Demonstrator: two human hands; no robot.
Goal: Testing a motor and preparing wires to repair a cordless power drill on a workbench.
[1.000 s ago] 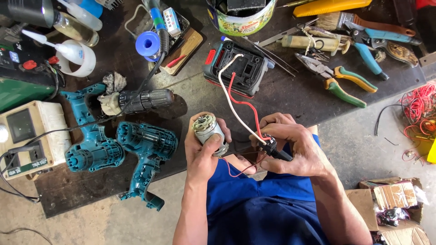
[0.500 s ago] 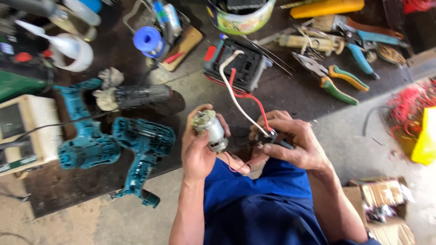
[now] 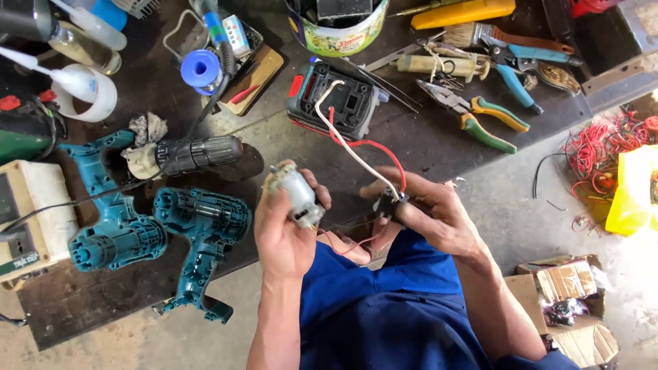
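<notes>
My left hand (image 3: 284,233) grips a small silver cylindrical motor (image 3: 296,195) and holds it upright above my lap. My right hand (image 3: 432,216) pinches a small black switch part (image 3: 388,204). A white wire (image 3: 346,140) and a red wire (image 3: 370,147) run from that part up to a black and red battery pack (image 3: 332,99) on the dark worktable (image 3: 425,140). Thin red leads hang between the two hands. Two teal drill housing halves (image 3: 199,236) (image 3: 113,219) lie open to the left of my left hand, beside a black drill chuck and gearbox (image 3: 185,156).
Green-handled pliers (image 3: 480,116), blue-handled cutters (image 3: 514,65), a brush and a yellow tool lie at the back right. A solder spool (image 3: 200,68), a tape roll (image 3: 86,92) and a beige meter (image 3: 34,212) stand left. Red wire scraps (image 3: 593,154) and a cardboard box (image 3: 562,301) are on the floor.
Both hands have shifted slightly right and down in view as the head moved. The motor stays in my left hand and the switch part in my right.
</notes>
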